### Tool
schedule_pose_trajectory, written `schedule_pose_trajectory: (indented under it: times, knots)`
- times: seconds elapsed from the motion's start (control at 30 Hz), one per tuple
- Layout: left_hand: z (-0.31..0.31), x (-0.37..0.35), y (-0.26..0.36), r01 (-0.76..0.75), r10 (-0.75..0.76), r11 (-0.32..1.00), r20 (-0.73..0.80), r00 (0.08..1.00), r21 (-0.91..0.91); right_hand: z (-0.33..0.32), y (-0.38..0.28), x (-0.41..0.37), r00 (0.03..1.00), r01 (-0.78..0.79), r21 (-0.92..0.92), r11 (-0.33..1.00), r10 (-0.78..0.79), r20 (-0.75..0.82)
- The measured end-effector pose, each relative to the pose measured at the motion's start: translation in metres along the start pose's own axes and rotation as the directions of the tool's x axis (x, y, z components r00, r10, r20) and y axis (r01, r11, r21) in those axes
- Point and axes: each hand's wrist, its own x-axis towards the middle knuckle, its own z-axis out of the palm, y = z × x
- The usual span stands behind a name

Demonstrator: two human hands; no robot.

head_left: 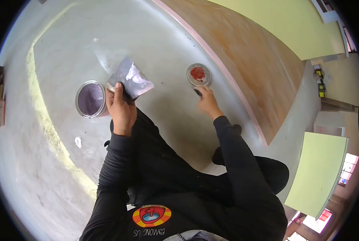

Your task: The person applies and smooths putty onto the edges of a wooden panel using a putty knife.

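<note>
Straight down from the head view, a person in black long sleeves (235, 160) crouches over a grey concrete floor (167, 36), with 2 bare hands stretched out ahead. The left hand (120, 107) is closed in a firm grip, thumb on top, around the base of a wide flat metal scraper blade (132, 78). The blade's face is smeared with pale lilac-white paste and it tilts up and away from the knuckles. Just beside that hand, on its outer side, an open round tin of lilac paste (90, 99) stands upright on the floor, its rim near the fingers; whether they touch it cannot be told. The right hand (207, 102) is well apart from the left, its fingers curled narrowly around a small dark tool (197, 92), of which only a short end shows. That end points toward a small round metal lid holding a red dab (198, 74), which lies flat on the floor just beyond the fingertips; contact between tool and lid cannot be made out. A yellowish streak (47, 120) curves across the floor outside the tin, and 1 white blob (78, 141) lies near it. Beyond the lid a brown wooden board (248, 56) with a pink edge lies on the floor, and a pale green panel (318, 176) stands at the right.
</note>
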Motion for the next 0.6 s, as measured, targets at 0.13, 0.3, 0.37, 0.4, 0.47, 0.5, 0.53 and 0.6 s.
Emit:
schedule_pose_trajectory:
  times: [0.13,0.3,0.37,0.4,0.47,0.5,0.53,0.6]
  knots:
    - [-0.007,-0.004,-0.004,0.054,-0.053,0.998,-0.058,0.997,0.024,0.006,0.06,-0.004,0.961,-0.271,-0.143,0.952,0.26,-0.093]
    - [-0.021,-0.006,0.0,0.076,-0.074,0.996,-0.06,0.995,0.034,0.021,0.074,0.022,0.921,-0.384,-0.258,0.887,0.389,-0.031]
    - [-0.02,-0.007,0.002,0.081,-0.077,0.995,-0.075,0.994,0.055,0.028,0.069,0.034,0.898,-0.427,-0.302,0.852,0.44,-0.028]
    - [-0.019,-0.008,0.003,0.082,-0.076,0.994,-0.089,0.993,0.071,0.031,0.067,0.038,0.882,-0.452,-0.318,0.834,0.472,-0.015]
    - [-0.019,-0.008,0.003,0.085,-0.078,0.993,-0.086,0.993,0.083,0.037,0.064,0.043,0.863,-0.475,-0.334,0.814,0.505,0.001]
    - [-0.018,-0.008,0.004,0.083,-0.075,0.992,-0.092,0.993,0.091,0.038,0.06,0.045,0.846,-0.506,-0.326,0.799,0.534,-0.005]
    - [-0.018,-0.008,0.004,0.082,-0.072,0.992,-0.099,0.992,0.099,0.039,0.056,0.047,0.827,-0.536,-0.317,0.782,0.563,-0.01]
    - [-0.018,-0.009,0.004,0.083,-0.072,0.991,-0.101,0.992,0.104,0.04,0.052,0.051,0.825,-0.542,-0.315,0.779,0.565,-0.021]
